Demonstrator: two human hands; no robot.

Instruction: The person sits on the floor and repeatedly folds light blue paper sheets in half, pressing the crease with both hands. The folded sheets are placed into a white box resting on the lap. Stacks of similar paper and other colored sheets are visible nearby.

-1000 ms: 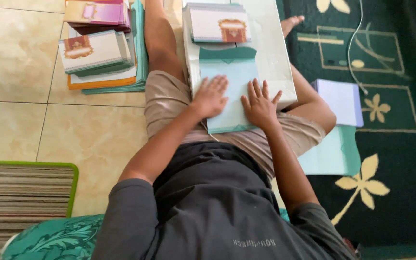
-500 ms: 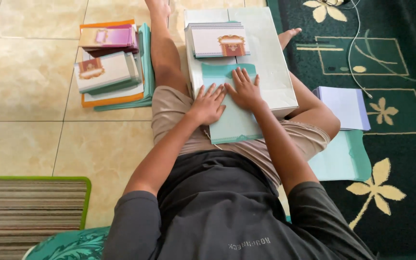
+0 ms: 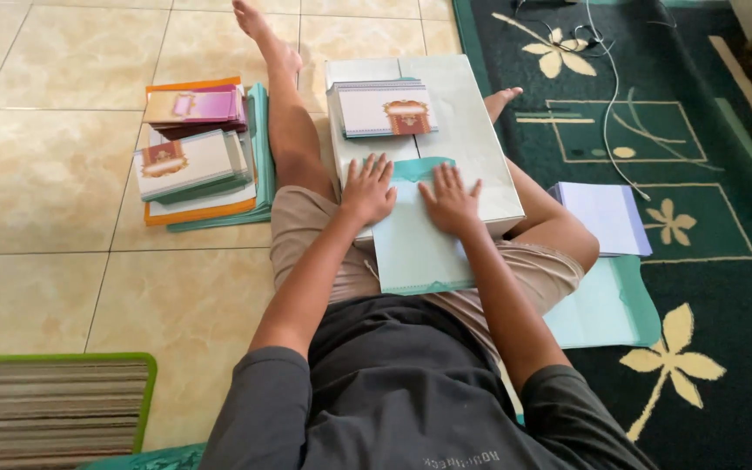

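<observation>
While both hands lie flat, fingers spread, left hand point(image 3: 367, 190) and right hand point(image 3: 451, 200) press a teal paper sheet point(image 3: 415, 244) on the near edge of a white box point(image 3: 472, 130) over the lap. Looks mid-batch: finished decorated cards point(image 3: 385, 107) stacked at the box's far end, more stacks point(image 3: 189, 165) left on glossy tile; flat unfolded sheets point(image 3: 602, 305) remain right, on patterned carpet.

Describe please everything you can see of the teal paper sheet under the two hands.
The teal paper sheet is pale turquoise, thin and rectangular, with a darker scalloped flap at its top edge. It lies flat, its upper part on the white box, its lower part over the person's lap. The left hand presses its upper left corner; the right hand lies flat on its top.
</observation>
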